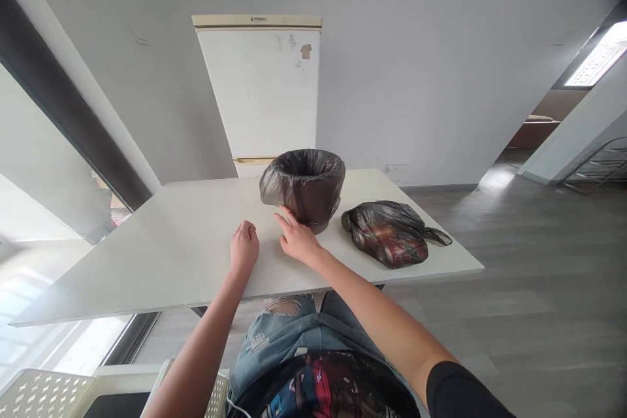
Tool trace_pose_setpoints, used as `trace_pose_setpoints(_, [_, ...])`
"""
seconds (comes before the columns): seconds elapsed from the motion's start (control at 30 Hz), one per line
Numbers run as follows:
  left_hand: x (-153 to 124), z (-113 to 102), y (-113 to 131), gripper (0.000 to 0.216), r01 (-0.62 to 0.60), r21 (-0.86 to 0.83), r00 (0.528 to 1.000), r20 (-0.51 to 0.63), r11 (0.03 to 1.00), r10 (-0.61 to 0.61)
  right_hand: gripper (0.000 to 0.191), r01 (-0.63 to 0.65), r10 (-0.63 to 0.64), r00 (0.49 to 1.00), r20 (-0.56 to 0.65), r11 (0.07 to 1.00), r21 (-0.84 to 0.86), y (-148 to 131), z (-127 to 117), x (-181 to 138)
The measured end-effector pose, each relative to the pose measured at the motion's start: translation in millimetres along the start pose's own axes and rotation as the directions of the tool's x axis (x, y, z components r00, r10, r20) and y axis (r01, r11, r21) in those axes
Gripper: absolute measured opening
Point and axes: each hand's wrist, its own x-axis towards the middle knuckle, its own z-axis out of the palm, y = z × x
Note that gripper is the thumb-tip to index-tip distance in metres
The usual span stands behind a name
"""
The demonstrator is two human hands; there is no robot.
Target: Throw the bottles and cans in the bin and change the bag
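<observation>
A small bin (pixel 304 186) lined with a dark plastic bag stands on the white table (pixel 161 248). My right hand (pixel 296 235) lies just in front of the bin, fingers stretched out and touching the liner's lower edge. Left of it, my left hand (pixel 243 245) rests on the table as a loose fist, with nothing seen in it. A tied dark bag (pixel 392 232) full of coloured rubbish lies on the table to the right of the bin.
A white fridge (pixel 262 88) stands against the wall behind the table. A glass panel with a dark frame runs along the left. Grey floor opens to the right. A white perforated chair (pixel 44 392) is at the bottom left.
</observation>
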Motion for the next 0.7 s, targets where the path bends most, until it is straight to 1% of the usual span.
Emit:
trace_pose_setpoints(0.07, [-1.0, 1.4, 1.0, 0.021, -0.015, 0.028, 1.000, 0.022, 1.000, 0.014, 0.069, -0.068, 0.068, 0.998, -0.006, 0.998, -0.013, 10.2, 3.0, 9.2])
trace_pose_setpoints(0.13, [-2.8, 3.5, 3.8, 0.021, -0.026, 0.078, 0.997, 0.070, 0.997, 0.021, 0.070, -0.135, 0.135, 0.991, -0.022, 0.991, -0.023, 21.7, 4.4, 19.6])
trace_pose_setpoints(0.27, [-6.7, 7.5, 11.7, 0.019, -0.055, 0.201, 0.970, 0.242, 0.978, 0.004, 0.072, -0.286, 0.284, 0.958, -0.046, 0.957, -0.048, 45.3, 3.1, 39.3])
trace_pose_setpoints(0.33, [-7.7, 8.4, 13.6, 0.018, -0.085, 0.223, 0.954, 0.299, 0.971, 0.015, 0.071, -0.355, 0.351, 0.934, -0.068, 0.933, -0.061, 55.8, 1.0, 46.7])
trace_pose_setpoints(0.4, [-7.9, 8.6, 13.6, 0.019, -0.103, 0.228, 0.948, 0.317, 0.968, 0.027, 0.070, -0.422, 0.418, 0.906, -0.074, 0.904, -0.068, 65.2, -2.0, 51.9])
trace_pose_setpoints(0.5, [-7.7, 8.6, 12.2, 0.020, -0.112, 0.244, 0.949, 0.313, 0.963, 0.032, 0.070, -0.494, 0.491, 0.870, -0.050, 0.868, -0.060, 78.2, -8.9, 55.3])
trace_pose_setpoints(0.63, [-7.6, 7.4, 13.5, 0.023, -0.116, 0.275, 0.944, 0.330, 0.954, 0.020, 0.065, -0.549, 0.548, 0.833, -0.077, 0.836, 0.004, 92.6, -21.1, 51.8])
trace_pose_setpoints(0.7, [-7.7, 5.8, 15.8, 0.023, -0.117, 0.289, 0.940, 0.342, 0.950, 0.011, 0.060, -0.535, 0.540, 0.838, -0.079, 0.841, 0.073, 95.4, -26.5, 44.8])
